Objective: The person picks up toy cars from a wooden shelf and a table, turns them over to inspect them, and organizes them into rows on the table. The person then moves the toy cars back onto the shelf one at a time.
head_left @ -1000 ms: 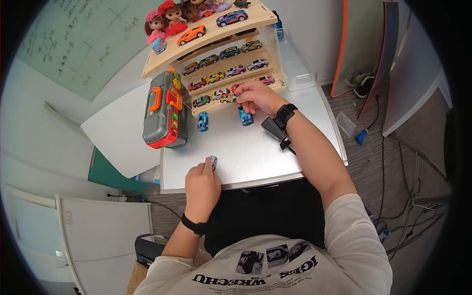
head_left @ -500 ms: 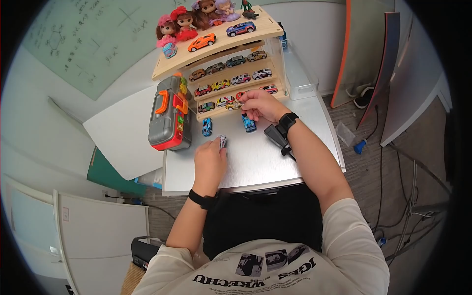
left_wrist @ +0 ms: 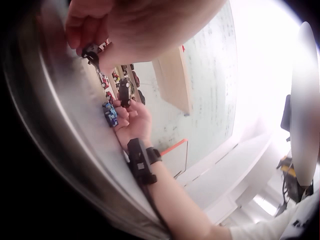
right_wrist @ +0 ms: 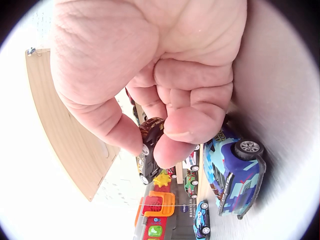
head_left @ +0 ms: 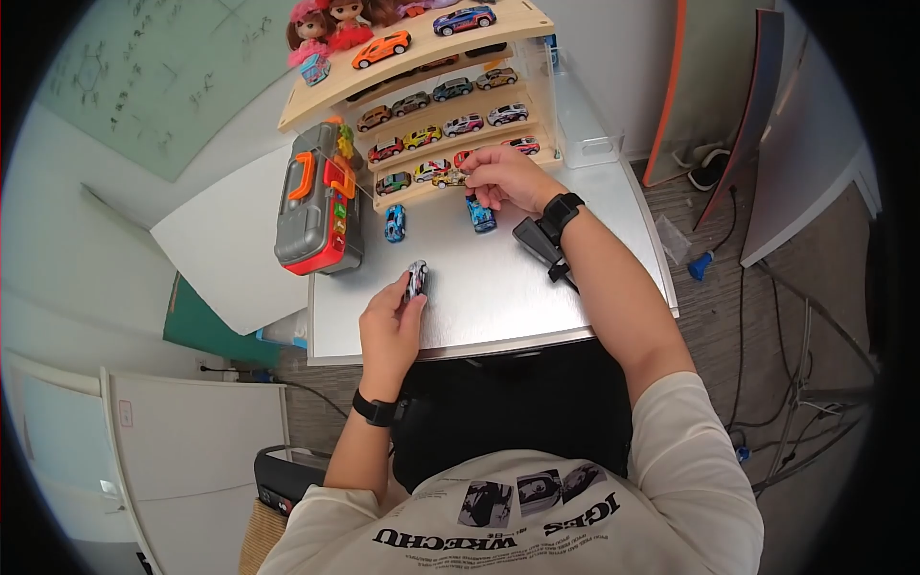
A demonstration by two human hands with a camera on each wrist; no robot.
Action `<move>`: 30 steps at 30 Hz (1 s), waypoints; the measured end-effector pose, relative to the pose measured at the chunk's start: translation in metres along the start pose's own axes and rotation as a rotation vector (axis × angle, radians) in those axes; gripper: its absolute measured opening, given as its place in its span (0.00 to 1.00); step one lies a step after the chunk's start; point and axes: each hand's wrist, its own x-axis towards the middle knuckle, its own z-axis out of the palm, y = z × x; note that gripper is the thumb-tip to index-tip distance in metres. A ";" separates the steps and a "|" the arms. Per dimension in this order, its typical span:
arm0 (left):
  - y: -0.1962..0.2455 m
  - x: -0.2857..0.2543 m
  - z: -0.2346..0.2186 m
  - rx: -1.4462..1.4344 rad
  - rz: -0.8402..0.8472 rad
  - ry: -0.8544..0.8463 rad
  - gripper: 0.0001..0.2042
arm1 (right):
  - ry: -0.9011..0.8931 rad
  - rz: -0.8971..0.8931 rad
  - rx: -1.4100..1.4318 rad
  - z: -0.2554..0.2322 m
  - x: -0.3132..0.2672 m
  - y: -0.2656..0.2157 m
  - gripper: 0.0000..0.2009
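Observation:
My left hand (head_left: 388, 331) grips a small grey-and-black toy car (head_left: 415, 280) over the near part of the table, thumb on one side and fingers on the other. My right hand (head_left: 513, 179) is in front of the lowest shelf of a wooden display rack (head_left: 391, 199). Its thumb and fingertips pinch a black toy car with gold markings (right_wrist: 151, 150), tilted in the right wrist view. Just below that hand, a blue camouflage toy car (head_left: 480, 215) stands on the table. Another blue toy car (head_left: 395, 223) stands farther left, before the rack.
Rows of toy cars (head_left: 422, 137) fill the rack's shelves. Dolls (head_left: 350, 21), an orange car (head_left: 381, 49) and a blue car (head_left: 465, 20) sit on top. A grey-and-red toolbox (head_left: 316, 206) stands left of the rack, a clear bin (head_left: 591, 148) to its right.
My left hand went forward with the grey-and-black car, then drew back somewhat; more of the car now shows above the fingers. The right hand keeps its place by the lowest shelf.

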 end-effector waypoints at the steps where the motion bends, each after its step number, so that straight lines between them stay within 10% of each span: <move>1: -0.001 0.001 0.000 -0.221 -0.220 -0.007 0.19 | -0.008 -0.006 0.005 -0.001 0.002 0.002 0.13; 9: 0.002 0.014 -0.002 -0.333 -0.215 0.051 0.21 | -0.030 -0.005 0.032 -0.004 0.005 0.004 0.13; 20: 0.021 0.077 0.021 0.312 0.186 0.015 0.11 | -0.015 0.007 0.031 -0.003 0.004 0.003 0.13; 30: 0.015 0.118 0.051 0.516 0.105 0.005 0.10 | -0.028 -0.018 0.048 -0.004 0.005 0.005 0.11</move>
